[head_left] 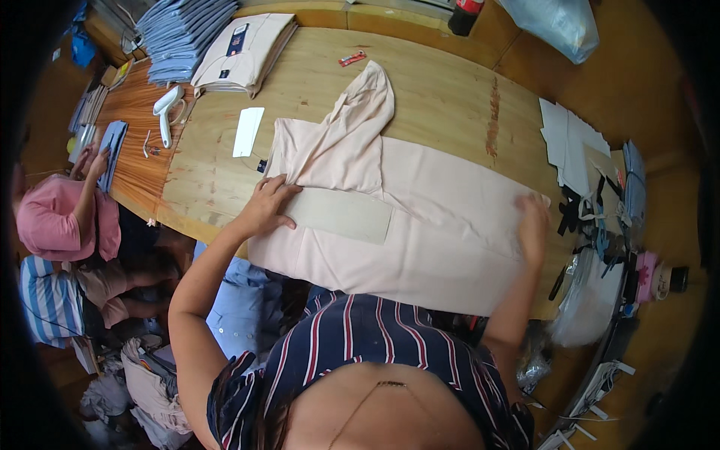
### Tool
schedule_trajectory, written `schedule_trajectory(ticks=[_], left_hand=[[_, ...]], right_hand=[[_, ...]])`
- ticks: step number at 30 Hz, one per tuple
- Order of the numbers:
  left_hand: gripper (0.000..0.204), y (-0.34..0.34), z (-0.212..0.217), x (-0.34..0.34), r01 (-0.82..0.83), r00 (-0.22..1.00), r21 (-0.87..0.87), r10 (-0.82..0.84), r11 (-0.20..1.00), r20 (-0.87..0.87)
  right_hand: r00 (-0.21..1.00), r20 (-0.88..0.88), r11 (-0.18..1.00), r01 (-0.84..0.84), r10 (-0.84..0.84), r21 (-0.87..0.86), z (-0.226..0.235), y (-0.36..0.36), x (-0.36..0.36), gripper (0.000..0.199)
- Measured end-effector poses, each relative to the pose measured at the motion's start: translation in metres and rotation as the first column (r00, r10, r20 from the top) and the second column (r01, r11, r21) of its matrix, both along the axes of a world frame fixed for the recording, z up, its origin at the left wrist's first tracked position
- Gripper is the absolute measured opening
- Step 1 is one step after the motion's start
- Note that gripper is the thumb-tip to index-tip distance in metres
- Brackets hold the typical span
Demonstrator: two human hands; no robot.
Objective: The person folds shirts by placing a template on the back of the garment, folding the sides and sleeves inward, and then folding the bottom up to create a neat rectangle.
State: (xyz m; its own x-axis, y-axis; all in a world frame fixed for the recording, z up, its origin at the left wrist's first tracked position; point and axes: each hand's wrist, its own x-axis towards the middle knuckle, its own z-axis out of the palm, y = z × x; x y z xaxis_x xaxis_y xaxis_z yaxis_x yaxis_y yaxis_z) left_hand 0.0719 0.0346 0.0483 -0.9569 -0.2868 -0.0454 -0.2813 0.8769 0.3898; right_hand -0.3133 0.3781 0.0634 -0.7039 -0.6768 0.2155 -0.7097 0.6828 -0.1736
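Note:
A pale pink shirt (pixel 442 180) lies spread across the table in front of me, one sleeve (pixel 367 94) crumpled and pointing away. On its left part rests a flat, pale rectangular board (pixel 345 216), partly covered by fabric. My left hand (pixel 266 208) is at the collar end, fingers apart on the cloth and the board's left end. At the shirt's right end is my right hand (pixel 531 225), smeared by motion; its fingers cannot be made out, nor whether it grips the fabric.
Folded pale shirts (pixel 244 52) and a blue shirt stack (pixel 180 37) stand far left, near a white tag gun-like tool (pixel 166 112) and white card (pixel 248 131). White card sheets (pixel 570 146) and plastic bags (pixel 589 304) lie right. A person in pink (pixel 67 214) works at left.

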Motion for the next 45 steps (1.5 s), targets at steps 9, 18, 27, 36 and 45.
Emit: schedule_trajectory(ticks=[9,18,27,36,45], left_hand=[[0.068,0.0,-0.001,0.01,0.027,0.997,-0.025,-0.029,0.999,-0.071],[0.076,0.002,-0.009,0.017,-0.034,0.991,-0.009,0.033,0.999,-0.132],[0.101,-0.002,-0.003,0.017,-0.123,0.984,0.168,0.142,0.978,-0.11],[0.107,-0.043,0.026,-0.027,0.029,0.986,0.194,-0.06,0.981,0.158],[0.047,-0.064,0.002,-0.099,-0.085,0.978,-0.172,0.114,0.981,0.172]], right_hand=[[0.74,-0.19,0.761,-0.602,0.645,0.241,-0.007,-0.346,0.036,0.035],[0.74,0.21,0.68,-0.672,0.64,0.293,0.062,-0.325,-0.018,0.027],[-0.085,0.453,0.252,-0.733,0.888,-0.632,0.173,-0.13,0.19,0.03],[0.332,0.561,0.603,-0.029,0.758,-0.797,0.101,-0.117,0.185,0.041],[0.38,0.866,0.617,0.609,0.325,-0.498,-0.031,-0.041,0.028,0.037]])
